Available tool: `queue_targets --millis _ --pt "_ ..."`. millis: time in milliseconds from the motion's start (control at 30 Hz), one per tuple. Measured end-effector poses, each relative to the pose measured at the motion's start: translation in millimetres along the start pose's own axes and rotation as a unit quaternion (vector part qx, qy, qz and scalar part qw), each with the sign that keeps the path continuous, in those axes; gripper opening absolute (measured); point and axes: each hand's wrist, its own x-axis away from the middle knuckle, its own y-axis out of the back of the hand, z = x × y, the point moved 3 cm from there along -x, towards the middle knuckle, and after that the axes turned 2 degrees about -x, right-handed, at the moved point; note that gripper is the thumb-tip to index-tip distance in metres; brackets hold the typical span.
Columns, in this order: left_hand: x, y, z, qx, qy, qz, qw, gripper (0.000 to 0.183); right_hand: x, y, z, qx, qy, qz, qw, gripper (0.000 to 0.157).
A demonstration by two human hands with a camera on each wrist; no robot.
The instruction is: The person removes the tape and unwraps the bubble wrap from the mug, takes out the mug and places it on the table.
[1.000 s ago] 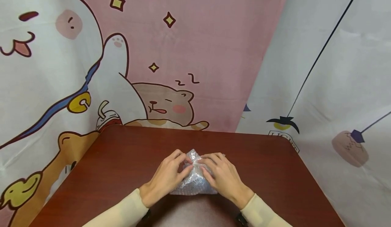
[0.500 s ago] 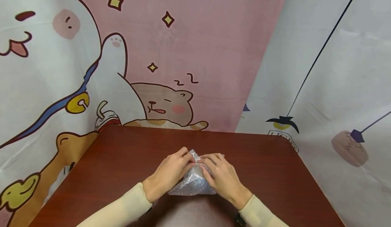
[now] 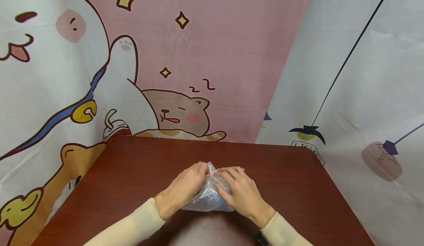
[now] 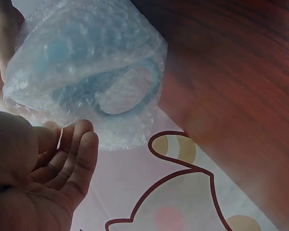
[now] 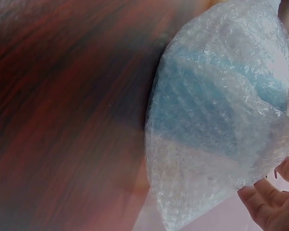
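Observation:
A bundle of clear bubble wrap [image 3: 210,199] stands on the table between both hands. Through the plastic shows a light-blue mug [image 5: 197,103], its loop handle [image 4: 153,91] visible in the left wrist view. My left hand [image 3: 186,185] pinches the gathered top of the wrap, thumb and fingertips together at its edge. From the other side my right hand [image 3: 243,191] grips the wrap, fingers over the top and thumb lower on the near face. A pointed corner of wrap sticks up between the hands.
The dark red-brown wooden table [image 3: 149,154] extends around the bundle. A cartoon-printed cloth [image 3: 238,62] hangs behind it and at both sides. Cream sleeves [image 3: 132,220] cover the forearms, which rest near the table's front.
My left hand has come inward and its fingers have closed on the wrap's top. My right thumb has slid slightly left and down on the near face; the bundle stays in place.

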Motion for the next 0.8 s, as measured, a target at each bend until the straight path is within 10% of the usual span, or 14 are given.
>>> queue_targets --millis 500,800 --pt "9.8 0.3 12.5 0.101 0.026 -0.007 0.9945 0.011 0.9 -1.6 2.6 -0.014 -0.004 0.002 1.0 0.03" --pt "15.1 -1.0 14.3 0.029 -0.015 -0.04 0.9987 0.009 0.5 -0.8 2.2 -0.013 0.003 -0.001 1.0 0.031"
